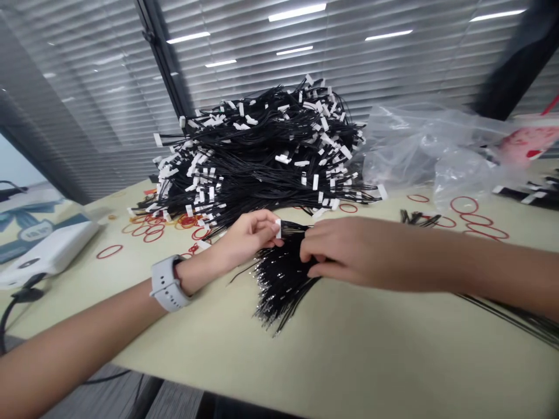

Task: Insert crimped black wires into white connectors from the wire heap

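Observation:
My left hand (255, 233), a grey watch on its wrist, pinches a white connector (278, 228) between thumb and fingers. Thin black wires run from around it. Close beside it, my right hand (327, 247) curls its fingers into a bundle of black wires (279, 279), thumb and fingertips bent against them; the exact grip is partly hidden. The bundle lies on the table, its silvery bare tips fanned toward me. Behind both hands rises a large heap of black cables (262, 151) with white connectors at their ends.
Red rubber bands (152, 231) lie scattered left and right on the pale yellow table (349, 361). Clear plastic bags (406, 145) sit at the back right. A white box-shaped device (52, 256) with a black plug stands at left. More black wires (515, 320) extend under my right forearm.

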`<action>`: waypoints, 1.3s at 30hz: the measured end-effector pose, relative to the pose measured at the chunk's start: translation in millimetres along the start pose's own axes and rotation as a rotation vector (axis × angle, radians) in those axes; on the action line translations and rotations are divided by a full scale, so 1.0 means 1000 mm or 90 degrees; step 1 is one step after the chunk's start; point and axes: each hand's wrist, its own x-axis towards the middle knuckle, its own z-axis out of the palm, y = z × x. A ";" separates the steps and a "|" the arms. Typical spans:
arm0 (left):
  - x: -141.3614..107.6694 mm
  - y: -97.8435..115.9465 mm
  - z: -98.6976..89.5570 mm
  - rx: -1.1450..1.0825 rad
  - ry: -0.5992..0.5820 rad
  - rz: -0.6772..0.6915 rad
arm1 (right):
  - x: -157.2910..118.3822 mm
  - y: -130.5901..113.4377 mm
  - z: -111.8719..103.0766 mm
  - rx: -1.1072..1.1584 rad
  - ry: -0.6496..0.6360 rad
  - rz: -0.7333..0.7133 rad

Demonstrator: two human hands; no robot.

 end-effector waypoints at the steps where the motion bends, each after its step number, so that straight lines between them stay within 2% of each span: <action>1: 0.000 0.000 0.000 0.000 -0.001 0.001 | -0.001 -0.005 0.007 -0.052 -0.031 -0.028; 3: 0.000 -0.002 -0.001 0.004 -0.003 0.004 | -0.005 -0.006 0.016 -0.132 -0.086 -0.075; 5: 0.000 -0.003 -0.002 0.007 -0.006 0.005 | -0.008 -0.002 0.018 -0.152 -0.091 -0.078; 11: -0.001 -0.003 -0.001 0.010 -0.016 0.004 | -0.005 0.005 0.009 -0.040 -0.138 -0.021; 13: 0.000 -0.002 -0.001 0.001 -0.022 -0.001 | -0.003 -0.001 0.010 0.001 -0.107 0.013; 17: 0.000 -0.002 0.000 -0.039 -0.030 -0.005 | 0.002 -0.012 0.024 0.010 0.044 0.065; 22: -0.002 -0.001 0.000 -0.017 -0.043 -0.011 | 0.006 0.002 0.047 -0.048 0.148 0.146; 26: -0.002 -0.003 0.000 0.009 -0.073 0.015 | 0.005 0.015 0.058 -0.051 0.182 0.188; 32: 0.000 -0.004 0.001 0.034 -0.081 0.032 | 0.004 0.016 0.061 -0.007 0.203 0.206; 39: -0.001 -0.001 0.002 0.048 -0.074 0.015 | 0.003 0.017 0.058 0.014 0.185 0.172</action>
